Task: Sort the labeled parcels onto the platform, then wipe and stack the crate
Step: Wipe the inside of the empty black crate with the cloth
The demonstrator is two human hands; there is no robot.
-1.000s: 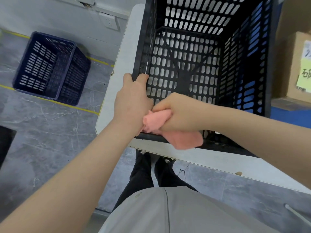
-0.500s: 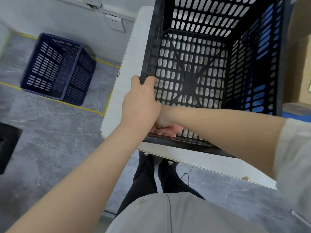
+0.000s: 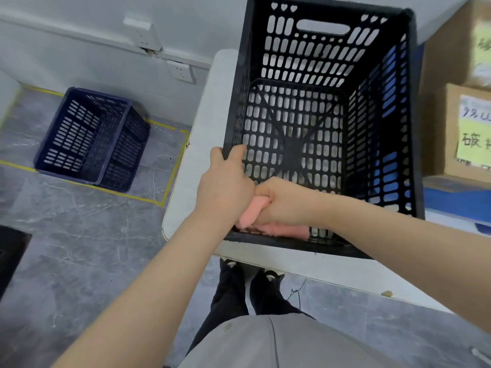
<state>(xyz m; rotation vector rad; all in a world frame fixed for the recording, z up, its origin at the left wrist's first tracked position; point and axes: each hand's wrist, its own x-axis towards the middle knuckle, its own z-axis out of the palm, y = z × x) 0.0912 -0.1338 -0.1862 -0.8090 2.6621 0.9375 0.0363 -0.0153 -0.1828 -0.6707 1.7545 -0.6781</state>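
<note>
A black perforated crate (image 3: 321, 75) stands on a white table (image 3: 202, 134), empty inside apart from my hand. My left hand (image 3: 225, 184) grips the crate's near left corner rim, thumb inside. My right hand (image 3: 281, 200) reaches inside the crate at its near wall and holds a pink cloth (image 3: 268, 227), pressed low against that wall. Labelled cardboard parcels (image 3: 462, 128) sit at the right on a blue platform (image 3: 451, 197).
A dark blue crate (image 3: 90, 136) sits on the grey floor at the left inside a yellow taped square. A black object (image 3: 10, 253) is at the far left edge. The wall with sockets (image 3: 180, 71) is behind the table. My feet stand under the table's near edge.
My right hand with the pink cloth dipped behind the left hand, then slid back right along the near wall. The left hand kept its grip on the corner. The camera view tilted up.
</note>
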